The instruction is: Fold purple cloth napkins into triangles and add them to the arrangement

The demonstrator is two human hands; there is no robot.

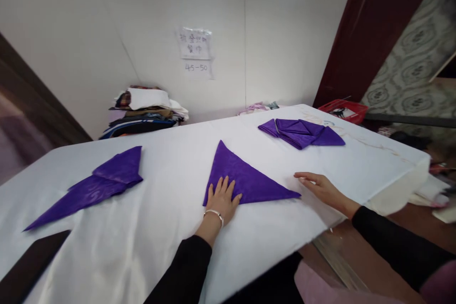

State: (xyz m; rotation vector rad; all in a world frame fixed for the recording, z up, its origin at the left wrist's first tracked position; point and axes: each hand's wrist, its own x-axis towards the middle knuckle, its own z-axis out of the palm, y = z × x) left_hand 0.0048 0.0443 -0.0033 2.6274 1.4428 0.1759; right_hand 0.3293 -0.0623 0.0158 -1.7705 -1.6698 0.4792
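A purple cloth napkin (245,175), folded into a triangle, lies flat in the middle of the white-covered table (171,228). My left hand (223,197) rests on its lower left part, fingers spread, with a bracelet at the wrist. Just beyond the napkin's right corner, my right hand (318,187) hovers apart from the cloth, its fingers loosely stretched and holding nothing visible. To the left lie folded purple napkins (107,178), overlapping in a pointed shape. More folded purple napkins (299,132) sit at the back right.
A dark flat object (33,266) lies at the table's front left. Behind the table stand a pile of folded clothes (142,111) and a red basket (345,110). Paper signs (195,52) hang on the pale wall. The cloth's edge drops off at the right.
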